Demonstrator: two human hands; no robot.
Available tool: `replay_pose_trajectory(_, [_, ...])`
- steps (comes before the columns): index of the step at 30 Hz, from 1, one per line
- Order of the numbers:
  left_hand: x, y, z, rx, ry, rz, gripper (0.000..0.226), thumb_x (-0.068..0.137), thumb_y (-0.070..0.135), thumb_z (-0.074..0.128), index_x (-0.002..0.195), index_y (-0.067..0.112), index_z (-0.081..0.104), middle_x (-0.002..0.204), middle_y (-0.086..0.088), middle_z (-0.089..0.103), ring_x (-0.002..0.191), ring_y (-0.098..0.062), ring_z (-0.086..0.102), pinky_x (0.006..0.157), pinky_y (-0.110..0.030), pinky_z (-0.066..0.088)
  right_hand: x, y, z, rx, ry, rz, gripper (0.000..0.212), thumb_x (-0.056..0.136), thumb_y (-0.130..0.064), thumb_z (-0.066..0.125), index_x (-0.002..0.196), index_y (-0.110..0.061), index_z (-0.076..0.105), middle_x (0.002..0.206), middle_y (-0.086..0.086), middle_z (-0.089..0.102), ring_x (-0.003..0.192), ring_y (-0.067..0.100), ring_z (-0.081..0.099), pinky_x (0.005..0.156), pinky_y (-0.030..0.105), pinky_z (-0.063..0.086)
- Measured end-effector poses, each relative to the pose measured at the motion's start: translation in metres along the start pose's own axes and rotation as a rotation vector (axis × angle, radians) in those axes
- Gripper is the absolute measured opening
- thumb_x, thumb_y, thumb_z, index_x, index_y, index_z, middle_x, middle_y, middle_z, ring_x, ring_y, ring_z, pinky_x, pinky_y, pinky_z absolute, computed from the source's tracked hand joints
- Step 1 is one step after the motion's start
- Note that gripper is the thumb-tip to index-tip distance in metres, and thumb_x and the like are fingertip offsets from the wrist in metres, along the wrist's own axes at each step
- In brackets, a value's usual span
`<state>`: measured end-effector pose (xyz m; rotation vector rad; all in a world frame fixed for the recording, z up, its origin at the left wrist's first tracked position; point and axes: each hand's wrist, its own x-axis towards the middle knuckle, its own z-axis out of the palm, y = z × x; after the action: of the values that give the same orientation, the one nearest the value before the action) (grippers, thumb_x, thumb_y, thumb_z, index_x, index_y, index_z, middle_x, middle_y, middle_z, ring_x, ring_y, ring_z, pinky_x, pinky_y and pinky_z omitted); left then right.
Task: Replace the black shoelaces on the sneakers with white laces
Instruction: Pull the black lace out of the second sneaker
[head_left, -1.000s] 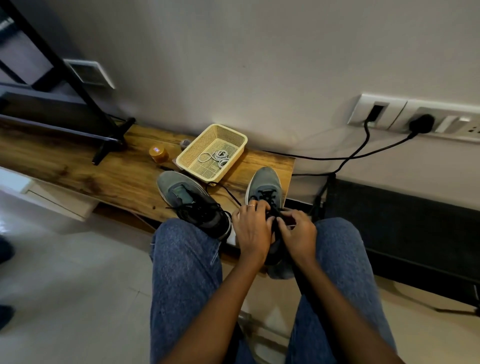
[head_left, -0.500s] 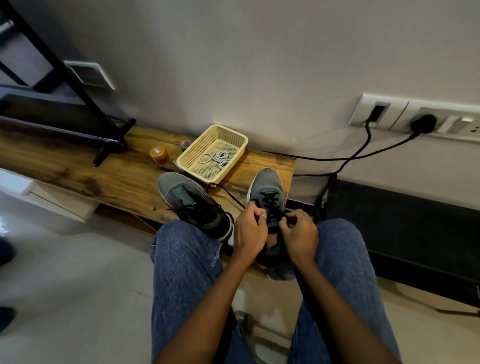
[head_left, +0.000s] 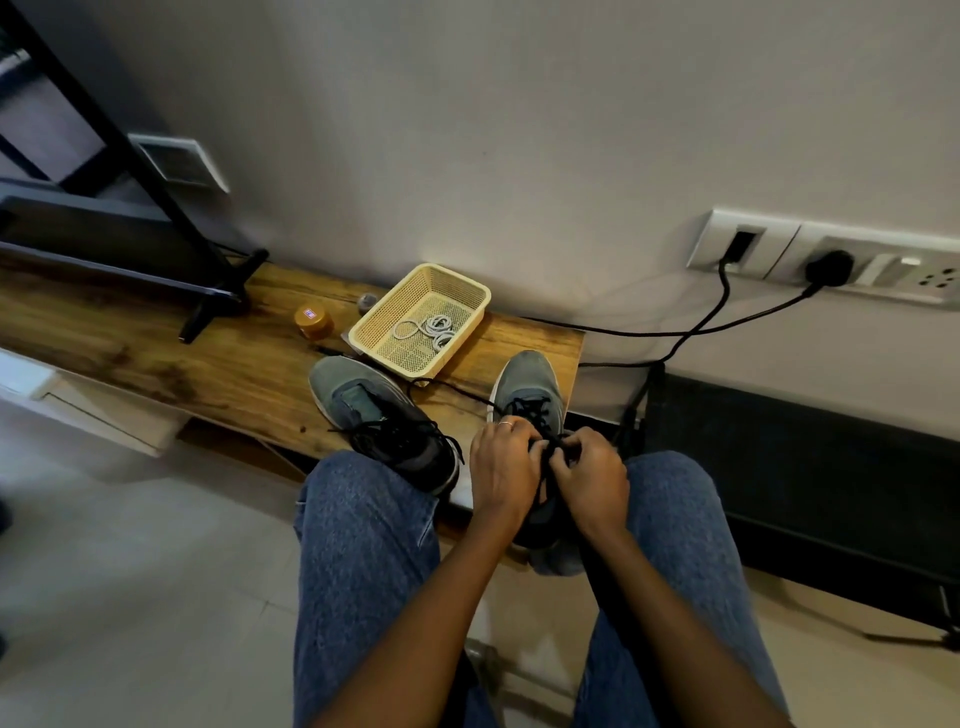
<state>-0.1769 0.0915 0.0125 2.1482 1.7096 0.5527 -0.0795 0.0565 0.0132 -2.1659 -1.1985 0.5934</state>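
Note:
Two grey sneakers stand on a wooden bench. The right sneaker points away from me, its black lace threaded through the upper eyelets. My left hand and my right hand are curled over its tongue, both pinching the black lace between them. The left sneaker lies beside my left knee with loose black lace across it. Coiled white laces lie in a cream plastic basket behind the sneakers.
An orange-lidded jar and a small grey cap sit left of the basket. A black stand's foot rests on the bench. Black cables run from wall sockets at the right. My jeans-clad knees fill the foreground.
Both hands have slid slightly back along the right sneaker toward its tongue, uncovering more of the laced toe section. The left sneaker and basket have not moved.

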Motion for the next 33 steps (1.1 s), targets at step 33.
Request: replay_pose_trajectory(33, [-0.02, -0.01, -0.002, -0.084, 0.088, 0.002, 0.021, 0.095, 0.027, 0.04, 0.094, 0.014, 0.056, 0.101, -0.003, 0.06, 0.098, -0.023, 0.056, 0.109, -0.043, 0.027, -0.005, -0.016, -0.005, -0.065, 0.025, 0.103, 0.008, 0.091, -0.022, 0.057, 0.092, -0.014, 0.055, 0.09, 0.002, 0.058, 0.091, 0.026, 0.059, 0.064, 0.03, 0.033])
